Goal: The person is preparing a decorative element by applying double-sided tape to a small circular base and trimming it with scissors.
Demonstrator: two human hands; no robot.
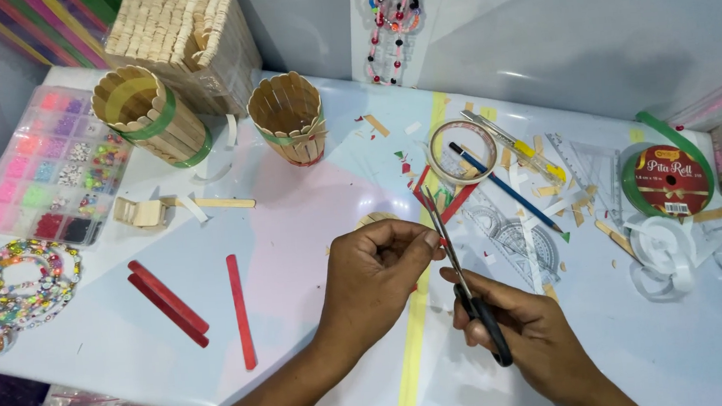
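Observation:
My right hand (pixel 524 328) grips black-handled scissors (pixel 464 285), blades pointing up and away toward a red strip (pixel 457 201). My left hand (pixel 376 271) is closed beside the blades, pinching a small piece at the blade tips; the piece itself is mostly hidden by my fingers. Both hands hover over the white table (pixel 294 235), above a yellow tape line (pixel 413 355).
Three red craft sticks (pixel 187 305) lie at left. Two stick-built cups (pixel 288 118) and a stick box (pixel 177 45) stand at the back. A bead organiser (pixel 49 165), beaded necklace (pixel 24 285), tape roll (pixel 461 152), blue pencil (pixel 508 190), rulers and a green ribbon spool (pixel 668 180) lie around.

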